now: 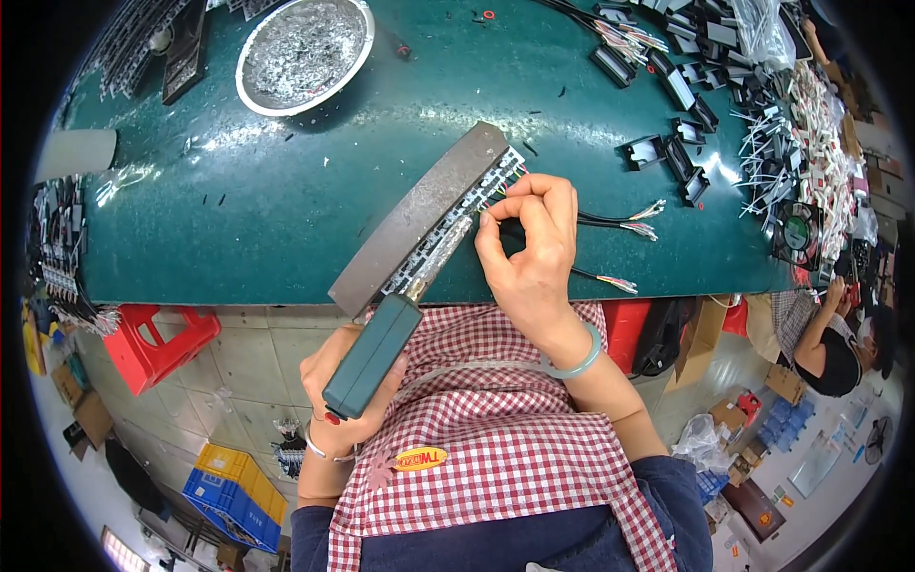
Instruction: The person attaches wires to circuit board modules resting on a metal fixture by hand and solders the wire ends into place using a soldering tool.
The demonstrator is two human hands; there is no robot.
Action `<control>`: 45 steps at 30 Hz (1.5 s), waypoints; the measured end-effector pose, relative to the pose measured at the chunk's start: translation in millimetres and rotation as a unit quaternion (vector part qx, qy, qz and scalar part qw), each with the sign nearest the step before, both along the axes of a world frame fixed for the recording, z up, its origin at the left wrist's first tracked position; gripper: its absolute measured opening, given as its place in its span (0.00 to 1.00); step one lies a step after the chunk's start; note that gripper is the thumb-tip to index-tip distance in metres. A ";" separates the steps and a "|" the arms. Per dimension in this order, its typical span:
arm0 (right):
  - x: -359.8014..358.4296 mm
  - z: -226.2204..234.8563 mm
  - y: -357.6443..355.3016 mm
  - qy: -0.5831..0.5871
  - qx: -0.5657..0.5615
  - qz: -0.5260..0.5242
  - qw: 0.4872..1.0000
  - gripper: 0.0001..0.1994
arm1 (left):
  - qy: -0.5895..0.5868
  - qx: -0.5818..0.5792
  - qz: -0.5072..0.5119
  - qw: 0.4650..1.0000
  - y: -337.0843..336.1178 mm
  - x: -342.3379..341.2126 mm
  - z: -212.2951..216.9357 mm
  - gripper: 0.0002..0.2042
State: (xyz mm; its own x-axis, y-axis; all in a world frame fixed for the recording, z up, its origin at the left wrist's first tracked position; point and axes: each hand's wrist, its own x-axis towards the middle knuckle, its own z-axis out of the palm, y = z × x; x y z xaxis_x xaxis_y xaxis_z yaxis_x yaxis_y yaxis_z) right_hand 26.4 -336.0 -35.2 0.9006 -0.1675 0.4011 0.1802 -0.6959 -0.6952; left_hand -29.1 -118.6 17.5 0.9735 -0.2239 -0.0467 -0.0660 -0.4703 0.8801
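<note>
My left hand (334,396) is wrapped round the green handle of a soldering iron (372,348). The iron's pale, crusted tip reaches up to a row of small black-and-white connectors (434,248) along a long brown bar fixture (419,214). This bar lies slanted at the table's near edge. Just right of the tip, thumb and forefinger of my right hand (534,253) are pinched on a thin wire (488,207) at the connector row. Black cables (600,221) with stripped, coloured wire ends stretch out to the right behind that hand.
A white bowl (364,71) of grey solder scraps stands far left on the green table (229,238). Black plastic housings (681,157) and piles of white wired parts (824,162) crowd the right. Red stools (157,343) stand below the edge; another person (829,343) sits at right.
</note>
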 end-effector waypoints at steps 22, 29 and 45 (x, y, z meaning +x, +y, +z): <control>-6.8 -1.1 -3.4 0.003 -0.004 0.028 1.000 0.09 | 0.034 -0.059 0.155 0.986 11.4 -37.1 -17.6 0.11; -7.5 -1.3 -2.6 -0.006 -0.023 0.030 0.999 0.09 | -0.045 -0.050 0.114 0.991 11.2 -31.5 -21.7 0.10; -8.3 2.6 0.0 0.016 -0.044 0.044 0.998 0.07 | -0.030 -0.055 0.098 0.993 10.1 -32.2 -24.2 0.10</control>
State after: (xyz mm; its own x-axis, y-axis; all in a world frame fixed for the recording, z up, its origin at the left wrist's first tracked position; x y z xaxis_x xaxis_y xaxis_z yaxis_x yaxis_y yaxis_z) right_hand 18.2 -336.0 -32.6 0.9227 -0.0530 0.3818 0.2216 -0.7375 -0.6380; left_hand -61.3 -108.6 -6.6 0.9992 -0.0301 0.0264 -0.0359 -0.3797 0.9244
